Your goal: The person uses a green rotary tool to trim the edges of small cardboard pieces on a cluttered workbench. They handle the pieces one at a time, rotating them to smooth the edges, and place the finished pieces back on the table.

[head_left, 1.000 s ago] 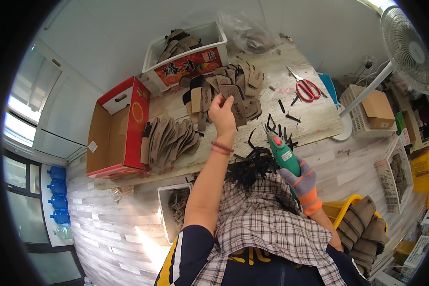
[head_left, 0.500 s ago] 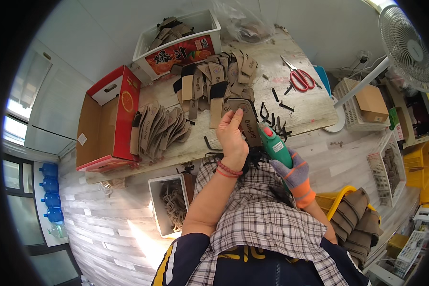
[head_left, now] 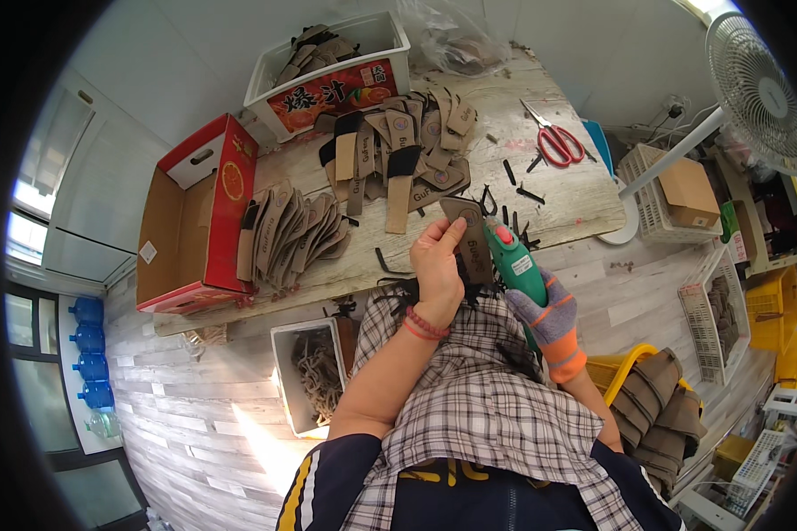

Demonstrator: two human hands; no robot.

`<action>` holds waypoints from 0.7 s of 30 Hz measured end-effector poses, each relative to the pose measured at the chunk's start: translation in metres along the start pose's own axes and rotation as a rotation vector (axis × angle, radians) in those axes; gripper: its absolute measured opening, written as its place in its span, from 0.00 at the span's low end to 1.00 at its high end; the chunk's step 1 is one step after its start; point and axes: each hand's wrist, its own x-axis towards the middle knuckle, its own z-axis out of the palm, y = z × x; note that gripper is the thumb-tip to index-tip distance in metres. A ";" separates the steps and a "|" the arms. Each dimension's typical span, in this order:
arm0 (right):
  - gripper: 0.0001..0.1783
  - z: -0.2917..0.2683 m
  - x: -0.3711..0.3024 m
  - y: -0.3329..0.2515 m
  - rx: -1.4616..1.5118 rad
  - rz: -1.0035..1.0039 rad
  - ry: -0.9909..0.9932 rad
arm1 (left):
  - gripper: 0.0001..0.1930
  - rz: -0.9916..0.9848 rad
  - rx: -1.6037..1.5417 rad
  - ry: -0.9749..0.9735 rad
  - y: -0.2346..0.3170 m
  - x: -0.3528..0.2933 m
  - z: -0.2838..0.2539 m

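My bare left hand [head_left: 438, 270], with red beads at its wrist, pinches a brown rounded fabric piece [head_left: 475, 246] between thumb and fingers over the table's front edge. In a grey and orange glove, my right hand [head_left: 547, 314] is wrapped round a green handheld power tool [head_left: 518, 265] with a red button. The tool's head lies right against the right edge of the fabric piece; its tip is too small to make out. Behind my hands more brown pieces, some with black ends, lie in a loose pile [head_left: 403, 146]. A fanned stack of them [head_left: 292, 232] leans to the left.
An open red carton [head_left: 239, 186] and a white box [head_left: 398, 62] with more pieces stand on the table. Red-handled scissors [head_left: 558, 146] lie at right among black scraps [head_left: 530, 195]. Below are a scrap bin [head_left: 285, 372] and a yellow basket [head_left: 624, 363]. A fan [head_left: 762, 93] stands at right.
My left hand and the fabric piece have shifted slightly right and down, closer to the tool. The tool's head now sits against the piece's upper right edge; the right hand has moved slightly.
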 end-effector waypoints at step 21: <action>0.28 -0.007 -0.005 -0.011 0.036 0.085 -0.082 | 0.09 0.331 0.703 -0.205 0.021 0.015 -0.021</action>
